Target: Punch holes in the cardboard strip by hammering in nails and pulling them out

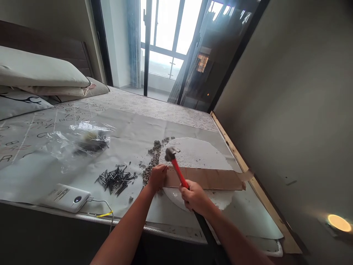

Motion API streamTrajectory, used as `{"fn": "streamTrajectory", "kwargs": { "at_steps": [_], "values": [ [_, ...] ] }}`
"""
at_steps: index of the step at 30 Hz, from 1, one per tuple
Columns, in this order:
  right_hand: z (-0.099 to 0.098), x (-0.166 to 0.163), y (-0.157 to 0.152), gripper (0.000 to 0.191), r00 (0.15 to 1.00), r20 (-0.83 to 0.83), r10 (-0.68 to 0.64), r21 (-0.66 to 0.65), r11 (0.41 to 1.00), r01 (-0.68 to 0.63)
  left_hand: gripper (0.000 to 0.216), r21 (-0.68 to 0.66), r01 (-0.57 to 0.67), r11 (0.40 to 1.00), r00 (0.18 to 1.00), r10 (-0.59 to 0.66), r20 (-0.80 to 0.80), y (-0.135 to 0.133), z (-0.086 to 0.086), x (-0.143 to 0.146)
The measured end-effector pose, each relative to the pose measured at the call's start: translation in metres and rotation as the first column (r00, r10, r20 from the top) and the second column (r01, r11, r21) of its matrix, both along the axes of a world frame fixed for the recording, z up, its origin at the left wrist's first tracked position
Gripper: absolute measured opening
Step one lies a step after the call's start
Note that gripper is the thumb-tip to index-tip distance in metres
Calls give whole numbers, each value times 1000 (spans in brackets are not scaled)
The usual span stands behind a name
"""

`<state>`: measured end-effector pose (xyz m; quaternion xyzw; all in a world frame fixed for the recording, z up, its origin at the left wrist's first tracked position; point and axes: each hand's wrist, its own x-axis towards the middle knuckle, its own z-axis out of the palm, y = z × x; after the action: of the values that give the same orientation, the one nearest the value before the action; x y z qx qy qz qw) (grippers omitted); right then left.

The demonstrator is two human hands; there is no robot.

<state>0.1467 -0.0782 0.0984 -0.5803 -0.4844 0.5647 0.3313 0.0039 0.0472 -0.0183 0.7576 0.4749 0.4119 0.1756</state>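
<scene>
Since its head looks metal, the claw hammer (180, 175) should swing top-heavy, best held low on its shaft; the right hand (194, 197) is wrapped around it, hammerhead beyond. Leftward, the left hand (158, 176) curls at the end of the cardboard strip (206, 178); I cannot tell if it grips.

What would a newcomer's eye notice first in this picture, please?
Probably the hammer with its bright red upper handle, near the centre, gripped in the right hand, while the left hand is at the near-left end of a brown cardboard strip. Next, the heap of dark nails to the left, and the bright window at the top.
</scene>
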Motion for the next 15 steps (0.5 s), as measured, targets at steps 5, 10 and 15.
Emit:
{"fn": "streamTrajectory", "kwargs": {
  "at_steps": [5, 10, 15],
  "values": [
    [1, -1, -3, 14, 999, 4, 42, 61, 997, -42, 34, 43, 32, 999, 999, -31, -4, -1, 0, -1],
    [-1, -3, -2, 15, 1000, -9, 24, -24, 999, -24, 34, 65, 11, 998, 1000, -10, -13, -1, -2, -2],
    [3, -3, -2, 15, 999, -33, 21, 56, 998, -19, 33, 53, 28, 998, 1000, -27, -14, 1, -3, -2]
  ]
}}
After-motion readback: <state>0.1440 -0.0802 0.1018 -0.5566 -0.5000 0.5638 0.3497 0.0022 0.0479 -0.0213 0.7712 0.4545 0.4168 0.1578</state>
